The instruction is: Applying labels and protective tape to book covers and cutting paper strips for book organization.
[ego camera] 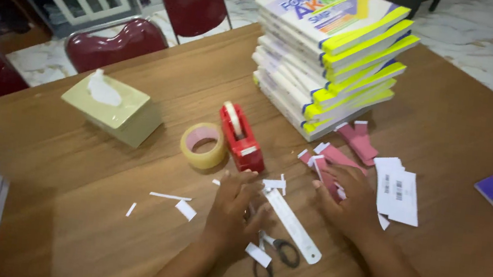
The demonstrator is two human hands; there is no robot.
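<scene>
Brown wood of the table (102,159) fills most of the view, with red chairs (115,43) and a pale floor behind it.

Your left hand (235,208) lies palm down on the table, fingers loosely together and holding nothing that I can see; the fingertips touch the near end of a white ruler (292,224). Your right hand (347,202) is also flat, fingers a little curled over a small pile of pink paper pieces (343,159); I cannot tell if it grips one.

Just below the left hand are black scissors (273,259), lying half open beside the ruler. Small white paper scraps (184,209) are scattered to the left. Right of the right hand lie white label sheets (400,190), touching each other.

Further out stand a red tape dispenser (240,138) and, just beside it, a roll of clear tape (202,144). A tissue box (114,108) sits further left. A stack of books (330,55) with yellow edges stands behind the pink pieces.
</scene>
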